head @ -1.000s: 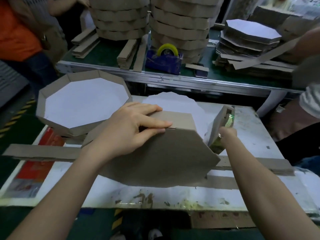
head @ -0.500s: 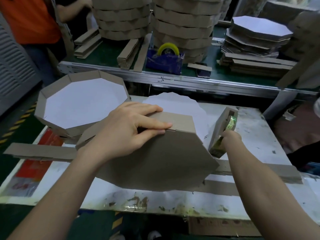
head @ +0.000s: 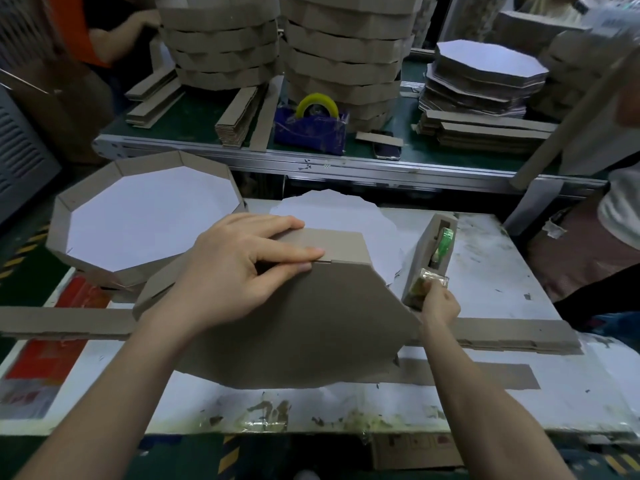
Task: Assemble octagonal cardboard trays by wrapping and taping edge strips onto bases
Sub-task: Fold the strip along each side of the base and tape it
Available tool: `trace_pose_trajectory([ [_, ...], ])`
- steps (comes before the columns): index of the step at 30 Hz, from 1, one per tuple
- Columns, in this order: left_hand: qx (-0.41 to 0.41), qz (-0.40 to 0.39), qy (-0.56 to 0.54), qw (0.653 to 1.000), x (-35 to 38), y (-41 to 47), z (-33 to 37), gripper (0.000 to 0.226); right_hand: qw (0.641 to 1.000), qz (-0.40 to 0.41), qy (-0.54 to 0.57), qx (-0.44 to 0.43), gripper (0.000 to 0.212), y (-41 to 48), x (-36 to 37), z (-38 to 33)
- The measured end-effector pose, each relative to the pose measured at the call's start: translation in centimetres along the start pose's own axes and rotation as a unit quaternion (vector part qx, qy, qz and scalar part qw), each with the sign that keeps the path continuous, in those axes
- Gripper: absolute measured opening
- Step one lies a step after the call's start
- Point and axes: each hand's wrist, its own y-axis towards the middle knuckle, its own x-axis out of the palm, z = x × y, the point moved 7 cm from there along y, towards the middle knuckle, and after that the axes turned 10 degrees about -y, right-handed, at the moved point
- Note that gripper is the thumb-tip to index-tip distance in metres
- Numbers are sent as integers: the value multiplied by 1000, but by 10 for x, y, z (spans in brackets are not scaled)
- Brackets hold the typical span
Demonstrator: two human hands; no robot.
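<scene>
An upside-down octagonal tray (head: 311,327) of brown cardboard lies tilted on the white table (head: 495,278). My left hand (head: 239,268) grips its top edge where the two ends of the edge strip (head: 332,245) meet, thumb and fingers pinching the seam. At the front of a cardboard tape dispenser (head: 429,254) with a green roll, my right hand (head: 440,303) pinches a piece of clear tape. A finished tray (head: 145,209) with a white inside sits at the left. White octagonal bases (head: 346,213) lie stacked behind the tilted tray.
Long cardboard strips (head: 512,332) lie across the table under the tray. The green bench behind holds tall stacks of trays (head: 339,57), a blue tape holder with a yellow roll (head: 311,126), strip bundles and a pile of bases (head: 485,77). People stand at the far left and right.
My right hand has slid down from the dispenser's side to its front end and now pinches tape. The left hand keeps its grip on the seam. The view shifted slightly.
</scene>
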Motion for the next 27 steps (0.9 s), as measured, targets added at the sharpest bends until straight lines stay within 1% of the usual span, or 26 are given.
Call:
trace_pose_trajectory([
  [3, -9, 5, -1, 1000, -3, -2, -5, 28, 999, -5, -35, -33, 17, 0, -3, 11],
  [12, -32, 14, -21, 999, -10, -9, -17, 29, 994, -13, -82, -71, 18, 8, -3, 7],
  [17, -26, 21, -30, 999, -13, -14, -18, 29, 989, -3, -116, -88, 18, 12, -4, 3],
  [19, -23, 23, -29, 999, -12, -14, -18, 29, 988, 11, -113, -100, 22, 14, -6, 1],
  [22, -17, 26, -23, 999, -13, -15, -19, 29, 984, 0, -126, -122, 23, 16, -5, -1],
  [27, -13, 26, -16, 999, -12, -15, -21, 28, 979, -13, -154, -136, 22, 18, -8, -6],
])
